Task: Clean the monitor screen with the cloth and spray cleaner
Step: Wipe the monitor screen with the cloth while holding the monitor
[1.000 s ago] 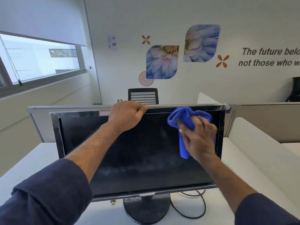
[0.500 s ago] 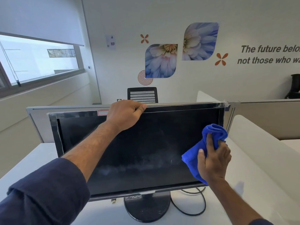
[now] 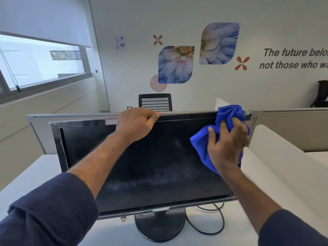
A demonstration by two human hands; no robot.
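Two hands work the monitor [image 3: 150,166] on the white desk [image 3: 32,173]: the right hand [image 3: 228,148] grips the bunched blue microfibre cloth [image 3: 225,118] against the screen's upper right corner, the left hand [image 3: 135,123] curls over the top bezel, steadying it — wiping is under way. Next, I judge, the cloth must sweep down to the hazy smears [image 3: 142,181] low on the screen — no spray cleaner shows

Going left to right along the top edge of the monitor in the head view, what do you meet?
Red-bordered label → left hand gripping the top edge → bare stretch of bezel → blue cloth bunched at the top right corner, held by the right hand.
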